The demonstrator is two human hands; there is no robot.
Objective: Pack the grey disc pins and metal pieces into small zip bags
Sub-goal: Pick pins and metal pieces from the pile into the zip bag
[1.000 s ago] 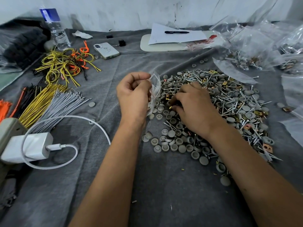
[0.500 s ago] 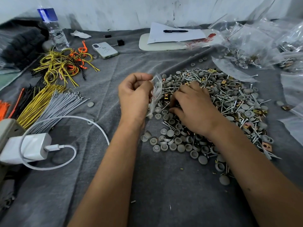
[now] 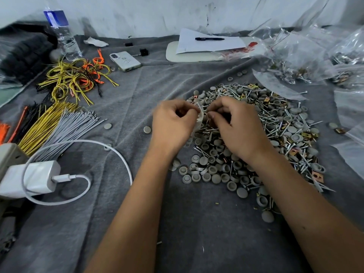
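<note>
Centrally, head view: left hand [image 3: 173,125] with curled fingers pinches a small clear zip bag [image 3: 199,120] upright at the near-left edge of the pile of grey disc pins, screws and brass metal pieces [image 3: 262,134]. Right hand [image 3: 236,125] fingers curled, tips at the bag's mouth; what they hold cannot be told. Pile lies on grey cloth-covered tabletop [image 3: 193,233]. Left: white charger with cable [image 3: 33,178], grey and yellow wire bundles [image 3: 59,127], phone [image 3: 125,61]. Far right: filled clear bags [image 3: 295,62].
</note>
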